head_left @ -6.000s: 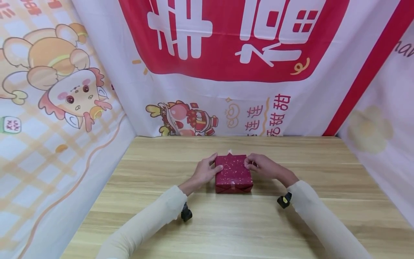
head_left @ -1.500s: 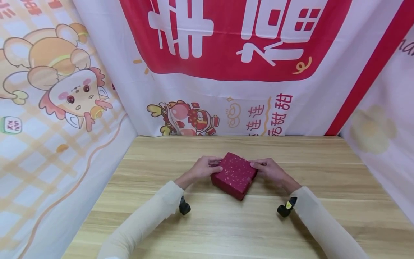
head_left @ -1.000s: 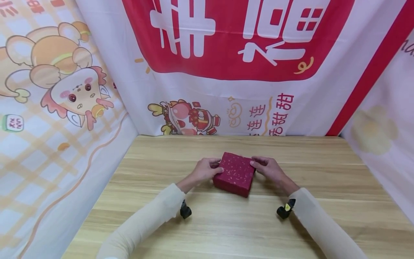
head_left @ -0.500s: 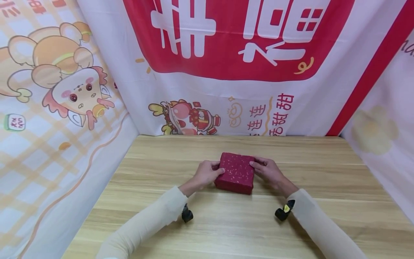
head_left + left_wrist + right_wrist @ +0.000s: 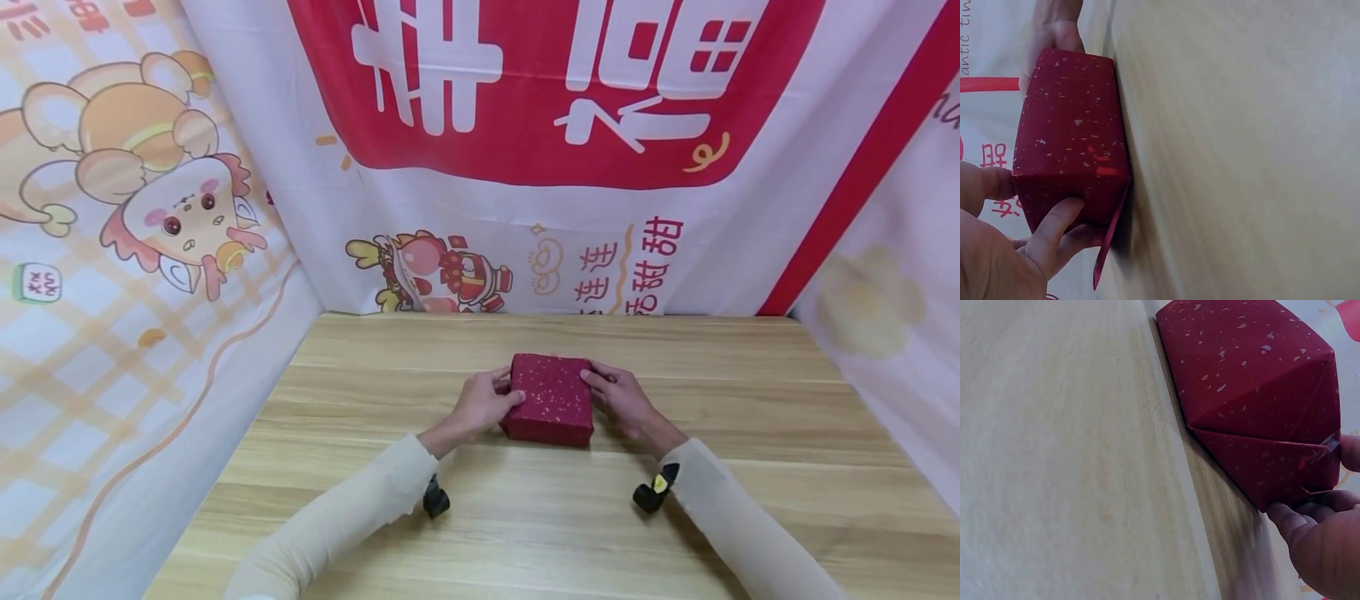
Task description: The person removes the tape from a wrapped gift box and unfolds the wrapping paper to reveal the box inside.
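A gift box (image 5: pixel 551 396), wrapped in dark red paper with pale flecks, sits at the middle of the wooden table. My left hand (image 5: pixel 483 404) grips its left end, thumb on the top edge and fingers against the end face. From that end a loose paper flap (image 5: pixel 1109 244) sticks out low down in the left wrist view. On the opposite side my right hand (image 5: pixel 624 398) holds the far right corner, thumb on top. The right wrist view shows this right end folded into a pointed flap (image 5: pixel 1266 456), with clear tape (image 5: pixel 1330 445) near my fingers.
The wooden table (image 5: pixel 510 525) ends at a printed cloth backdrop (image 5: pixel 480 200), and a patterned cloth (image 5: pixel 112 350) rises on the left. Each wrist wears a small black camera, the left camera (image 5: pixel 436 498) and the right camera (image 5: pixel 651 497).
Over the last 1.5 seconds both hands turn the gift box counterclockwise, from diagonal to nearly square with the table. The taped end that faced me 6 seconds ago now faces right.
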Available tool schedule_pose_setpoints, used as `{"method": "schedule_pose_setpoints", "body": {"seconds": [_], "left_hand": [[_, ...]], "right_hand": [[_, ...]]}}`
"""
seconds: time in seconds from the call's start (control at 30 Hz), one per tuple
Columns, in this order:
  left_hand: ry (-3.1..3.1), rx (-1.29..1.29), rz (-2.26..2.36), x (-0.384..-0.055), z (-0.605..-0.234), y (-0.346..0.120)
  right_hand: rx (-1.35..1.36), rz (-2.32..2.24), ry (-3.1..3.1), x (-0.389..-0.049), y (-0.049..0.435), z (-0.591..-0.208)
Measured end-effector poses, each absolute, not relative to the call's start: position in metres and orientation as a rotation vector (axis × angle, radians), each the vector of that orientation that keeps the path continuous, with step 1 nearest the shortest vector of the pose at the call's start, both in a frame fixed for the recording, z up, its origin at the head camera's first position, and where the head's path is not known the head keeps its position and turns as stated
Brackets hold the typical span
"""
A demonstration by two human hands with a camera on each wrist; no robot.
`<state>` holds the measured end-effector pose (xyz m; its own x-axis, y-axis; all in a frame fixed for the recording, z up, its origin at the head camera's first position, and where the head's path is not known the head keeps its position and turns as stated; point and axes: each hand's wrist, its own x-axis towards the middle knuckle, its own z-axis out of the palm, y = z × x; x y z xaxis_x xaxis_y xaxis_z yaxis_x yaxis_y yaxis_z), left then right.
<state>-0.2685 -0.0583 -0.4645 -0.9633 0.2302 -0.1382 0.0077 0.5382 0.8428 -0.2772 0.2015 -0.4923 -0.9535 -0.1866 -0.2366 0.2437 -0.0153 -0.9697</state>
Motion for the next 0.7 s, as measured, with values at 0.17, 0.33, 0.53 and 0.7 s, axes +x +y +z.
{"method": "schedule_pose_setpoints", "body": {"seconds": [0.17, 0.33, 0.53, 0.7], "left_hand": [[2.548, 0.291, 1.374, -0.273, -0.462, -0.059], [2.626, 0.364, 1.272, -0.279, -0.459, -0.059], [2.695, 0.428, 1.157, -0.28, -0.458, -0.057], [2.706, 0.493, 1.117, -0.281, -0.459, -0.057]], "right_hand": [[0.055, -2.037, 1.987, -0.279, 0.203, -0.495], [0.043, -2.02, 2.007, -0.282, 0.203, -0.497], [0.017, -2.009, 2.002, -0.284, 0.203, -0.497], [0.013, -2.011, 1.995, -0.285, 0.203, -0.496]]}}
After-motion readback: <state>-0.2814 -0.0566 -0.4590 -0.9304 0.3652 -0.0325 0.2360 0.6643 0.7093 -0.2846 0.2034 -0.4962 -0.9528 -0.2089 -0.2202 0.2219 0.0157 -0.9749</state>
